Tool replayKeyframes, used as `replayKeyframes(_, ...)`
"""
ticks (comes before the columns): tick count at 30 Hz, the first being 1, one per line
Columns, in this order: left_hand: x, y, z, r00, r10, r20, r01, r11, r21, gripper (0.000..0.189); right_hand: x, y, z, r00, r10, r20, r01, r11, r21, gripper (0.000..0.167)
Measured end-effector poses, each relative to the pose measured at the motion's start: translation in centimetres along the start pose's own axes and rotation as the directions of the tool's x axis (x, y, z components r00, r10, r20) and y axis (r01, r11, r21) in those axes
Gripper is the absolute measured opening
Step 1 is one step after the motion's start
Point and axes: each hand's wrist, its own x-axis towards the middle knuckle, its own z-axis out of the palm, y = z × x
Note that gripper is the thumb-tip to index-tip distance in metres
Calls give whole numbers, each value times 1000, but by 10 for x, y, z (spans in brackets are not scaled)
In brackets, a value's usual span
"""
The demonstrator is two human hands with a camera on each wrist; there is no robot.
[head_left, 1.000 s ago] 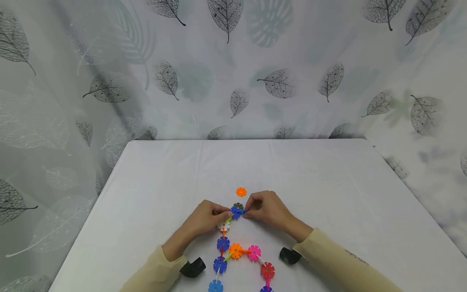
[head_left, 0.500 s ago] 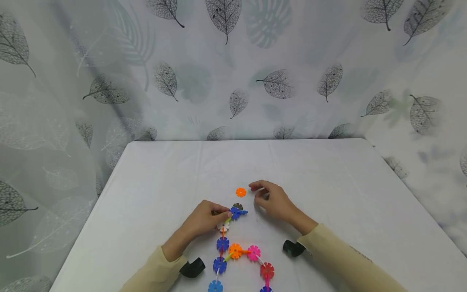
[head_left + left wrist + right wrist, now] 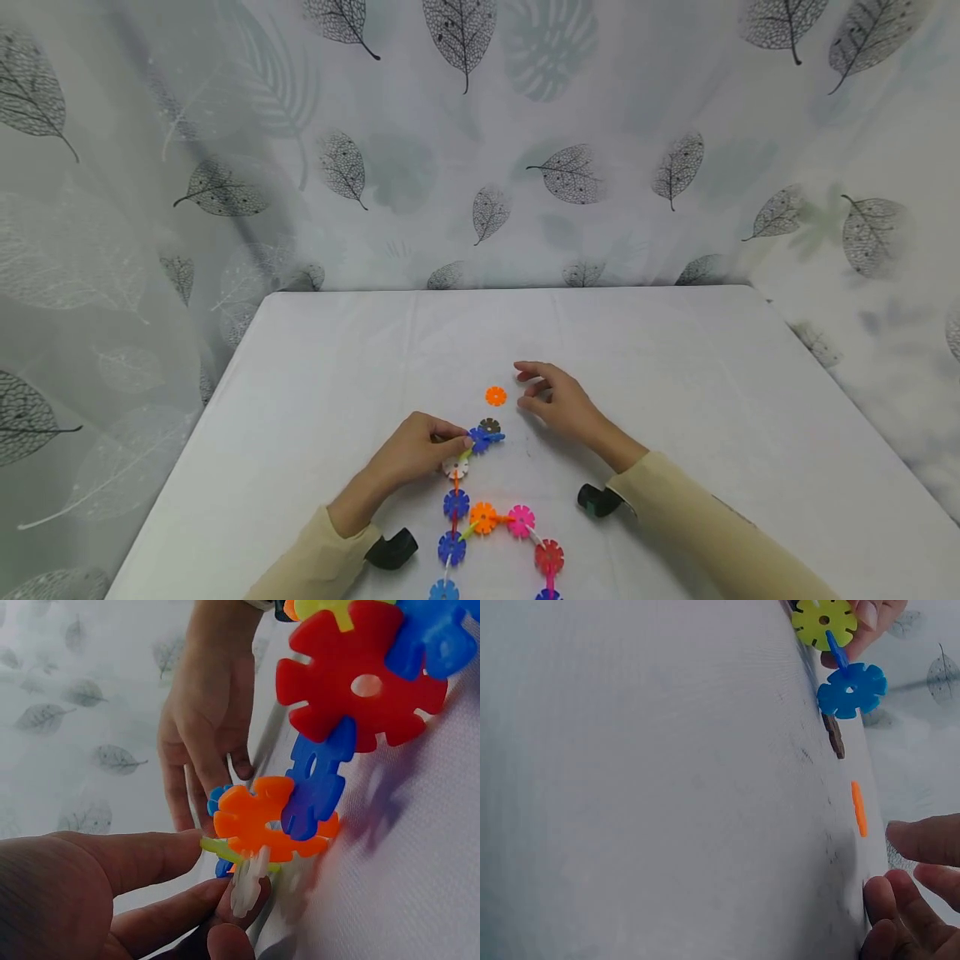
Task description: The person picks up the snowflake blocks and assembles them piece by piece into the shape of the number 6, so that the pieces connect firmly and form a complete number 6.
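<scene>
My left hand [image 3: 412,454] pinches the far end of a chain of notched plastic interlocking discs, at the yellow-green disc [image 3: 810,631]. A dark blue disc [image 3: 478,441] joins it there, with a lighter blue disc [image 3: 862,696] at the tip. A loose brown disc [image 3: 490,424] lies flat just beyond that tip. Farther back is a loose orange disc [image 3: 496,396] on the table. My right hand [image 3: 558,404] hovers right of the orange disc, fingers apart and gently bent, holding nothing. A white disc [image 3: 455,467] sits below the left fingers, partly covered by them.
Toward the near edge the chain runs on through a blue disc [image 3: 452,548], an orange disc [image 3: 483,517], a pink disc [image 3: 521,521] and a red disc [image 3: 549,557]. Black wrist-camera housings [image 3: 392,550] jut from both sleeves. A leaf-print curtain [image 3: 487,167] hangs behind the white table [image 3: 637,350].
My right hand has let go of the blue disc at the chain's tip and moved back beside the orange disc. The left hand has shifted slightly left with the chain end.
</scene>
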Motion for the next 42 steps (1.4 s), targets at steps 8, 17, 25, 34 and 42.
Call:
replayKeyframes(8,0,0,-3,1000,-13,9,13,1000,0,32,5,-2,3,989,-6,149,16,998,-65,53)
replayKeyframes(17,0,0,-4,1000,-1,20,1,1000,-15,34,6,-7,0,930,-139,341,183,978,-102,38)
replayKeyframes(25,3,0,-4,999,22,32,-22,1000,-8,42,8,-12,3,896,-165,412,264,944,-197,40)
replayKeyframes(34,2,0,-3,997,34,62,-34,999,-6,37,6,-11,8,924,-140,356,225,951,-210,25)
replayKeyframes(42,3,-1,-3,997,28,73,-27,1000,-17,37,1,-10,4,967,-81,243,121,981,-153,23)
